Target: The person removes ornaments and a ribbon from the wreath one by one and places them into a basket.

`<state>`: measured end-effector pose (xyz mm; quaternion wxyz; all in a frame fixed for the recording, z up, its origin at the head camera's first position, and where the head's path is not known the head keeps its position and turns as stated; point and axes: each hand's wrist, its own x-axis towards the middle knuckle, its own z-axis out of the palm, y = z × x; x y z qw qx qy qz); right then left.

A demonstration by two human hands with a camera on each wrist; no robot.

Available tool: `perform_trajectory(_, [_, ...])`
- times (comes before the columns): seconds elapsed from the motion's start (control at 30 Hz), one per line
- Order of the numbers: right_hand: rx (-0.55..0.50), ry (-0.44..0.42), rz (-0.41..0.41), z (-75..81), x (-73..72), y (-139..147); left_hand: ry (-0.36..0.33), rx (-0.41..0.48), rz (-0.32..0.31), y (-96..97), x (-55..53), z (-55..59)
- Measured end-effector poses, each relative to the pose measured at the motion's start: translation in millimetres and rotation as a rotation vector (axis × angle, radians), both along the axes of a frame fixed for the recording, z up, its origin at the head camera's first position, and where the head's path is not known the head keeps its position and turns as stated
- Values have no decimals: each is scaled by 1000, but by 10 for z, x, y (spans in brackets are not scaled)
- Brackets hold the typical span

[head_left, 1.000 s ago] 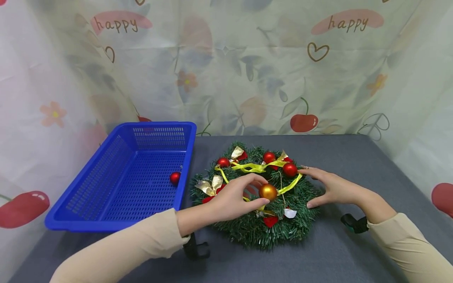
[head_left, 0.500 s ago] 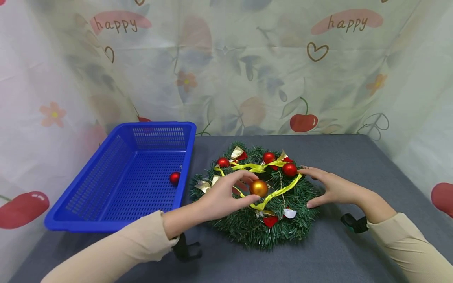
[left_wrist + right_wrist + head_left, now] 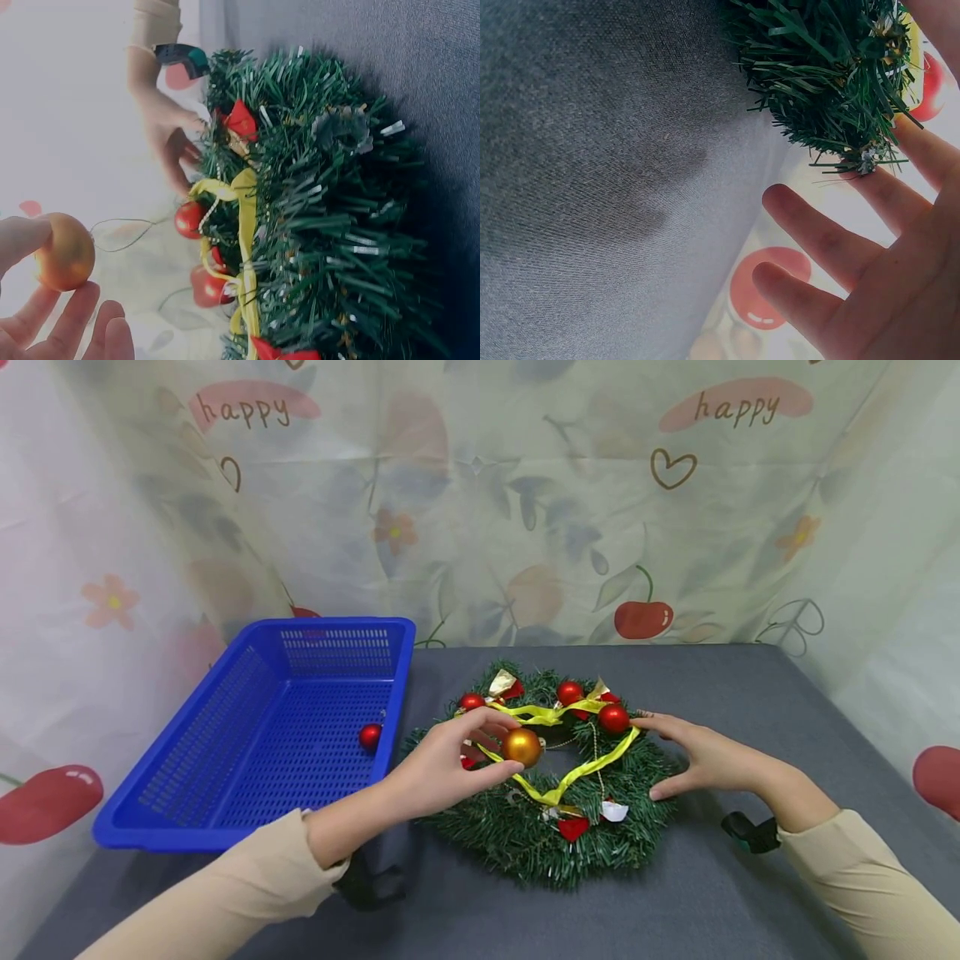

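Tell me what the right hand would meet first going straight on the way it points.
Most likely the green wreath: the right hand points at its right side, with a red ball close by. Depth is unclear; hand and wreath may already touch.

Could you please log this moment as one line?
Left hand: pinches gold ball above wreath | Right hand: at wreath's right edge | Blue basket: red ball inside

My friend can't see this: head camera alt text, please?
A left hand holds a gold bauble over a decorated Christmas wreath; the right hand is at its right edge. Left, a blue plastic basket holds a red bauble.
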<state>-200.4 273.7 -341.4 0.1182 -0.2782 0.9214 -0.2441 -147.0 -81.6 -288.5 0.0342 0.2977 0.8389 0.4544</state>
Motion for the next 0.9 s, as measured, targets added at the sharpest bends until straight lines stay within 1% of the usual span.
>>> perform_trajectory(0.37, [6, -4, -7, 6, -8, -7, 20, 6, 36, -183, -15, 60])
perform_trajectory(0.67, [2, -1, -7, -3, 2, -5, 12, 1, 100, -295, -5, 116])
perform_trajectory(0.77, [-2, 0, -5, -6, 4, -4, 9, -1, 110, -330, -2, 131])
perform_trajectory(0.9, [-6, 4, -3, -11, 1, -1, 21, -15, 126, -379, 0, 157])
